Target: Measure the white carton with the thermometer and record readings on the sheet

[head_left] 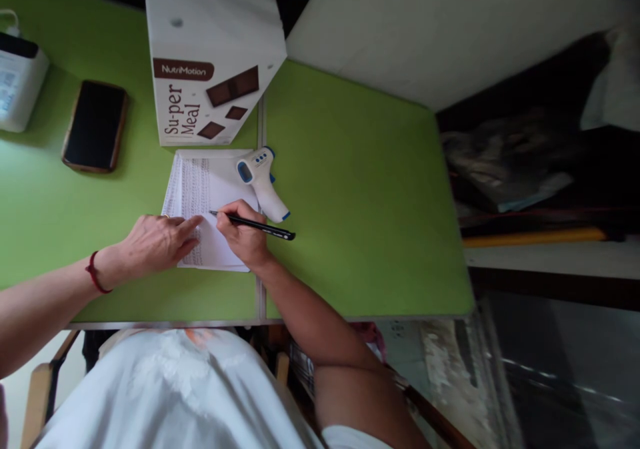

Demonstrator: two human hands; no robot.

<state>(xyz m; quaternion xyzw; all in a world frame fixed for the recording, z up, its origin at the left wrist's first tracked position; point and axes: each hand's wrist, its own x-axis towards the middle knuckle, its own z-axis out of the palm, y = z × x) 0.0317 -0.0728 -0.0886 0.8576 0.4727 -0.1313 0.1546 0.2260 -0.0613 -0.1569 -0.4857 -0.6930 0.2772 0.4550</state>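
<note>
White paper sheets lie on the green table, with columns of small handwriting down their left part. My right hand grips a black pen, its tip at the paper beside the written columns. Flat on the left part of the sheets rests my left hand, fingers stretched out and the index fingertip close to the pen tip. A white and blue infrared thermometer lies across the upper right edge of the paper, just above my right hand.
Behind the paper stands a white NutriMotion box. A phone lies to the left, near a white device with a cable. The green table has a seam down its middle and meets a pale wall at the back right.
</note>
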